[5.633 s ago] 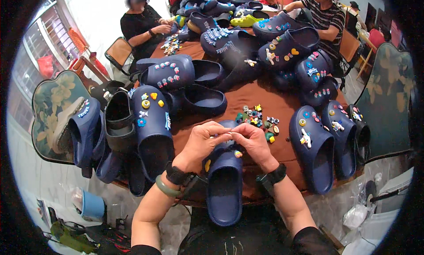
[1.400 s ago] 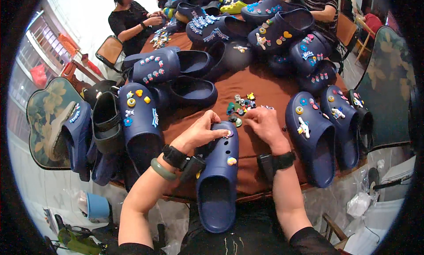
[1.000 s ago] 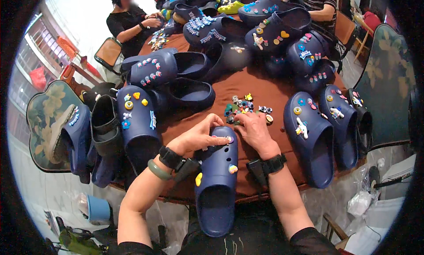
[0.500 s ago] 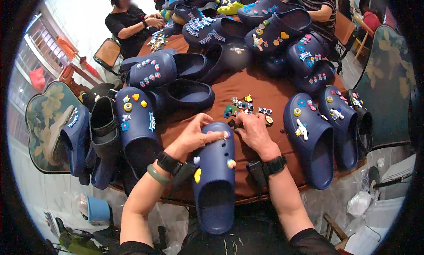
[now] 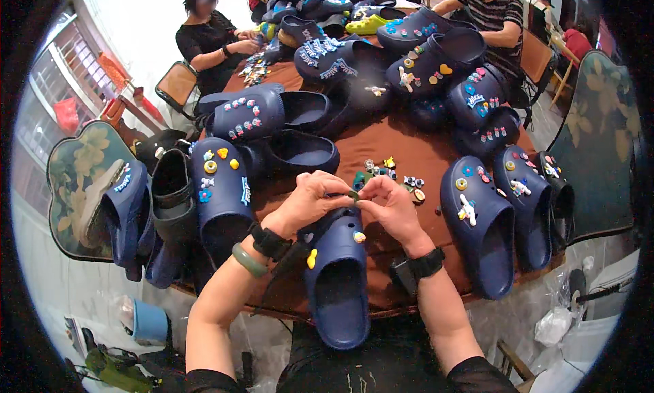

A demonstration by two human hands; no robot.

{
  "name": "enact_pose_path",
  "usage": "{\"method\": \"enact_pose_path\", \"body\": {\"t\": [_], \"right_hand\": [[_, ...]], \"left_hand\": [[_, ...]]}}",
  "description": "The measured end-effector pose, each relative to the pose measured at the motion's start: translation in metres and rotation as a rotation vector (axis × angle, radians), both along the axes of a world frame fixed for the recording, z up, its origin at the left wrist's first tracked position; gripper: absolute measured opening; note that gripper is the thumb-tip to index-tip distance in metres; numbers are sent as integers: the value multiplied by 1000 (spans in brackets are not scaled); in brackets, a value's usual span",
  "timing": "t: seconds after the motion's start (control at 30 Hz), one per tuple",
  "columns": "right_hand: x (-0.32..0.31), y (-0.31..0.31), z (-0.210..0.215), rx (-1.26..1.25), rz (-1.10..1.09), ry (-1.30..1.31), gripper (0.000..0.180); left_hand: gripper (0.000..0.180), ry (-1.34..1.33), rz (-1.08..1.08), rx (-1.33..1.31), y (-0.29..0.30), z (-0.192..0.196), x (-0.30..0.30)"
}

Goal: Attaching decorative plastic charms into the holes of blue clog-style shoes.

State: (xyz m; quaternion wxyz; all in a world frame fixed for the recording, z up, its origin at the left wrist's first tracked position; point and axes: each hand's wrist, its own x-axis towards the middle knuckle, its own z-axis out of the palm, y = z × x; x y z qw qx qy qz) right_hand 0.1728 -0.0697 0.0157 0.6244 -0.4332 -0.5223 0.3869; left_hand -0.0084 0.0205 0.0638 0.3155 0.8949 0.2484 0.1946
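Over the toe of a navy blue clog (image 5: 335,257), my left hand (image 5: 310,201) and my right hand (image 5: 392,208) meet. The fingertips of both pinch a small dark green piece, probably a shoe charm (image 5: 354,196). The clog lies at the table's edge with its heel toward me. A yellow charm (image 5: 312,259) and a rainbow-coloured charm (image 5: 359,237) sit on its upper, near bare holes. My hands partly cover its toe. Just beyond my right hand is a small pile of loose charms (image 5: 371,169) on the brown cloth.
Decorated navy clogs stand at my left (image 5: 221,182) and right (image 5: 480,223). More clogs (image 5: 245,114) lie farther up the brown-covered table (image 5: 381,137). Two people sit at the far end. Chair backs flank the table, and a blue bin (image 5: 150,325) stands on the floor at left.
My right hand has come from the charm pile to my left hand, which has left the clog's upper. Both now hold a small green piece. The view has shifted slightly.
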Motion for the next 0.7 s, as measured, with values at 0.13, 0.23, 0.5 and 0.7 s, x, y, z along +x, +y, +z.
{"method": "enact_pose_path", "body": {"t": [0.13,0.23,0.5,0.7], "right_hand": [[-1,0,-3,8,-12,-36,19],[1,-1,2,40,14,-33,17],[-2,-4,2,-95,9,-199,12],[-2,-2,-6,-35,49,-217,8]], "left_hand": [[17,-54,-36,50,3,-1,-2],[19,-59,-62,234,-6,9,-9],[15,114,-283,768,-27,20,-7],[15,222,-173,951,-33,19,-8]]}}
